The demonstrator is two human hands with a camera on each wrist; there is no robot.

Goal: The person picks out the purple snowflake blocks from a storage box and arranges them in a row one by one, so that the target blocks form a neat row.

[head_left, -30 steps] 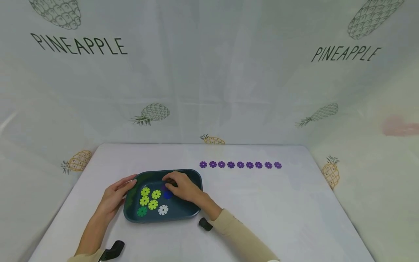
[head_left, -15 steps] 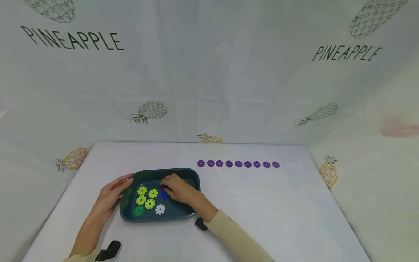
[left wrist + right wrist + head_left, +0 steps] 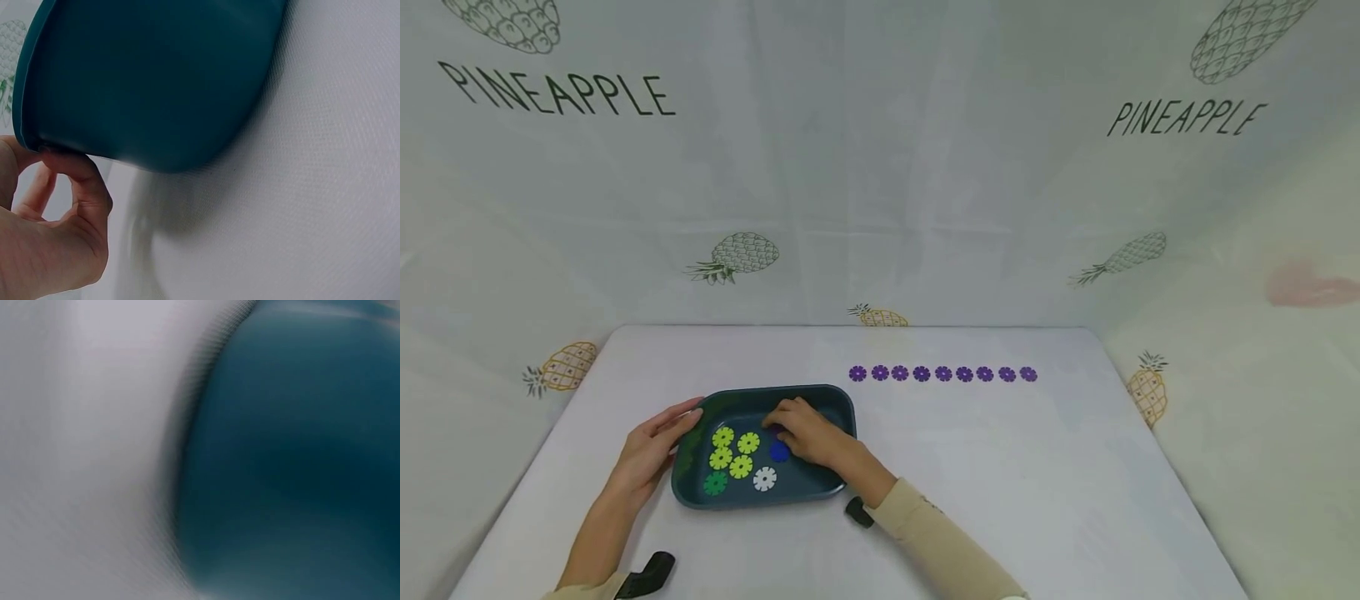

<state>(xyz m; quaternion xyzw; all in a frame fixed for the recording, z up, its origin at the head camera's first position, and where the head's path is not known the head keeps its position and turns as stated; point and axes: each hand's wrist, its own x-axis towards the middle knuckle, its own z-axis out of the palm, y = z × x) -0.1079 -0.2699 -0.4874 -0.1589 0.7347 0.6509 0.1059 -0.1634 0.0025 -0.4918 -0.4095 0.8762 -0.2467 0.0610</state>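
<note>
My left hand [image 3: 643,457] holds the left end of a dark teal tray [image 3: 700,493]. In the left wrist view, the left fingers [image 3: 84,181] curl against the tray's rim [image 3: 25,119]. Inside the tray lie several yellow-green notched discs [image 3: 741,466], a green one [image 3: 715,482], a white one [image 3: 764,478] and a blue one [image 3: 779,452]. My right hand [image 3: 812,435] reaches into the tray with bent fingers, just above the blue disc. A bit of purple shows by its fingertips, but whether they pinch it is hidden. The right wrist view shows only the tray's outer wall [image 3: 294,456].
A row of several purple notched discs [image 3: 943,373] lies on the white table [image 3: 1000,467], behind and right of the tray. A white cloth printed with pineapples [image 3: 880,167] hangs behind the table. Black wrist mounts [image 3: 651,575] sit under the forearms.
The right fingers have shifted slightly within the tray, and more of the blue disc shows now. The whole scene drifts a little left as the head view moves. The left hand keeps its hold.
</note>
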